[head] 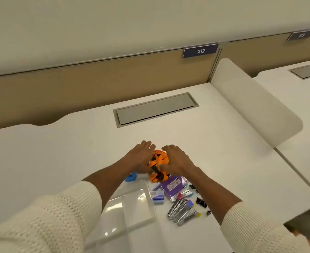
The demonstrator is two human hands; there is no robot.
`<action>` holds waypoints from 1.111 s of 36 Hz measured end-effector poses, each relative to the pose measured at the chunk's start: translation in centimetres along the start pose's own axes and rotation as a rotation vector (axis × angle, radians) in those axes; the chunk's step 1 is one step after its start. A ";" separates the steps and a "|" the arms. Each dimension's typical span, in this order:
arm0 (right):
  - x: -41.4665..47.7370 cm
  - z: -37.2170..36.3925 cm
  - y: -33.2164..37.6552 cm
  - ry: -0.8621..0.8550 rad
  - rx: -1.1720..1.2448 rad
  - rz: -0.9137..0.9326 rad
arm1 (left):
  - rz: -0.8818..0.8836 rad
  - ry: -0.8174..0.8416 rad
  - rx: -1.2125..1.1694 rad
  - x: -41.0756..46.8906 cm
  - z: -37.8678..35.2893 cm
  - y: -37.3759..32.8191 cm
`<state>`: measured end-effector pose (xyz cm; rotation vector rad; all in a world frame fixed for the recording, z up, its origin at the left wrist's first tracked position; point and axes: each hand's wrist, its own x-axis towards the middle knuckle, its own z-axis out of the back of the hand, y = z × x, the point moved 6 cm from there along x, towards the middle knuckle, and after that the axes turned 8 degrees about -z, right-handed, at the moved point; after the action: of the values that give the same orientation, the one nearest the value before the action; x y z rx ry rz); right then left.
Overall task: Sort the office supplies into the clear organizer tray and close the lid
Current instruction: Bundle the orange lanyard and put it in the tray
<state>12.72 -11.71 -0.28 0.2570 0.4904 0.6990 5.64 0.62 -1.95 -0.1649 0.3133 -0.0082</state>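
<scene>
Both hands cupped around orange clips (158, 162) on bench (59, 152): left hand (141, 157) flat against pile at 9 o'clock, right hand (176, 159) curled over at 3. Pile's long axis 12 to 6. Clear tray (132, 212) at 7 o'clock of pile, nearer left hand, seemingly empty.

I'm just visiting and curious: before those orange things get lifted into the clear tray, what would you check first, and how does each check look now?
1. Both hands on the orange items: ok, left hand and right hand flank them.
2. Firm grip: cannot tell, fingertips hidden.
3. Clear organizer tray within reach: ok.
4. Tray compartments free: ok, nothing visible inside.
5. Lid open: cannot tell.
6. Purple box clear of the lift: not ok, it touches the orange items.
</scene>
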 end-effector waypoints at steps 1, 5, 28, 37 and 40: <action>0.3 -0.4 -0.1 0.022 -0.002 0.016 | 0.004 0.017 -0.027 0.3 -0.3 0.0; 1.1 -1.6 -0.3 0.103 -0.060 0.006 | 0.028 0.009 -0.116 1.1 -1.5 0.2; 2.2 0.5 3.2 -0.158 0.141 -0.002 | 0.367 -0.426 -0.578 -1.2 0.7 2.0; -3.0 5.1 7.5 -0.234 0.224 0.073 | 0.436 -0.576 -0.641 -9.2 6.7 0.6; -5.3 6.2 9.4 -0.229 0.244 0.097 | 0.464 -0.587 -0.636 -12.3 8.3 -0.1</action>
<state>7.28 -8.66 10.48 0.5867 0.3449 0.6936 -3.54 2.28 9.63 -0.7050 -0.2501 0.5954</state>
